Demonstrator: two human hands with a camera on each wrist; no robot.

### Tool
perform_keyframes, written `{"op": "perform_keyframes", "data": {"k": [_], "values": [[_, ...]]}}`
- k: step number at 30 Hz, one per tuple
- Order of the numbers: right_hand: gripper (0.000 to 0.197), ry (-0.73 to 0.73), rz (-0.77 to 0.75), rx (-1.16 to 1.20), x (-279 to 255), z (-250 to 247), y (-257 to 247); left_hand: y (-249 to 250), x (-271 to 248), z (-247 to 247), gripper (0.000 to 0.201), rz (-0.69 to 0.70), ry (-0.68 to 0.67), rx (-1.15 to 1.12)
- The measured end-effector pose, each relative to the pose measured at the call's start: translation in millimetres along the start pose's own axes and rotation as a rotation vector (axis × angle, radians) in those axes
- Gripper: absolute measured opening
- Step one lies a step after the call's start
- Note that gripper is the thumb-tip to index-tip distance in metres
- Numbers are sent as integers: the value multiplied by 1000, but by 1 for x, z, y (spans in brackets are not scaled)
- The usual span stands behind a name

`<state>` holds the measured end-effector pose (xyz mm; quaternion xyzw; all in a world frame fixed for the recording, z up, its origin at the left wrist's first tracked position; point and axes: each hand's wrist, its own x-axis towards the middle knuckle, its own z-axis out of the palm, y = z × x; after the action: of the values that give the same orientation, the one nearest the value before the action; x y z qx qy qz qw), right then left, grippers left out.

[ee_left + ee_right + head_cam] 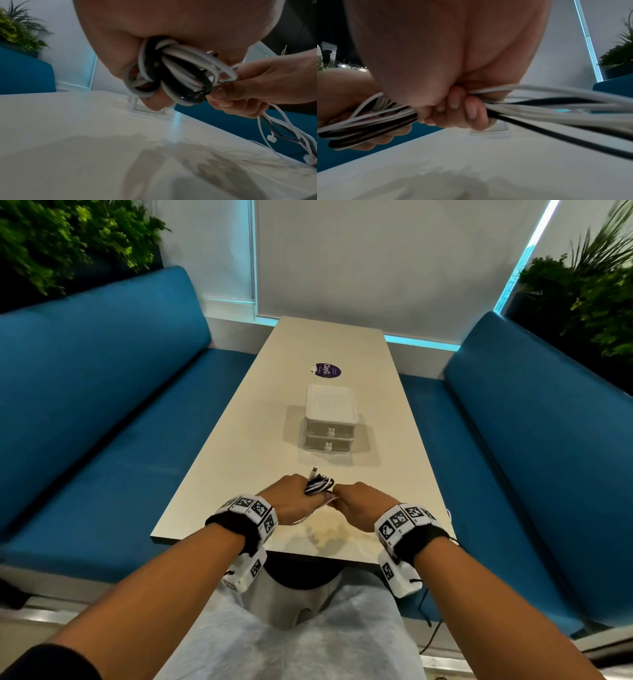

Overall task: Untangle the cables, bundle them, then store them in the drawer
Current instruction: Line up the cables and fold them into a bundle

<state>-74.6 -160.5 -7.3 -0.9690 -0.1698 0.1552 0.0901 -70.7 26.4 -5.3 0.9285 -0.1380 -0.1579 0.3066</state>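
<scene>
Gripping the coiled cables (318, 485) at frame centre, the left hand (287, 501) keeps loops together. The right hand (356, 506) pinches the loose ends, likely for wrapping.

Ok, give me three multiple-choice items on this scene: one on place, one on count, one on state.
1. Where is the drawer box?
A. on the table, beyond the hands
B. on the bench
C. on the lap

2. How many drawers does it have?
A. one
B. two
C. four

3. What state are the drawers in?
A. both shut
B. top one open
C. both open

Answers: A, it stands mid-table; B, two knobbed fronts are stacked; A, both fronts sit flush while the left hand and right hand hold the cables.
</scene>
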Motion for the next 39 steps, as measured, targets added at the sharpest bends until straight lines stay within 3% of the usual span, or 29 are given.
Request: {"op": "perform_keyframes", "data": {"k": [5,10,15,19,21,26,31,35,39], "values": [[32,-15,18,10,-1,2,-1,-2,-2,4,29,64,-40,-14],[36,-5,51,14,-3,6,-8,-4,-1,9,8,38,-70,233],[35,31,54,131,-4,9,-2,-6,2,12,17,38,-84,391],[88,-47,51,238,-10,6,-6,-6,7,15,23,73,-58,527],[95,-51,34,245,-9,6,-5,-3,9,16,25,96,-39,583],[62,-70,-3,192,-5,7,-3,0,6,19,30,138,-32,683],[57,-129,8,183,1,4,-3,0,1,25,26,134,10,735],[74,-142,-4,163,3,0,-6,3,1,25,29,144,41,809],[46,-143,30,96,4,0,-9,5,0,25,22,170,52,856]]}}
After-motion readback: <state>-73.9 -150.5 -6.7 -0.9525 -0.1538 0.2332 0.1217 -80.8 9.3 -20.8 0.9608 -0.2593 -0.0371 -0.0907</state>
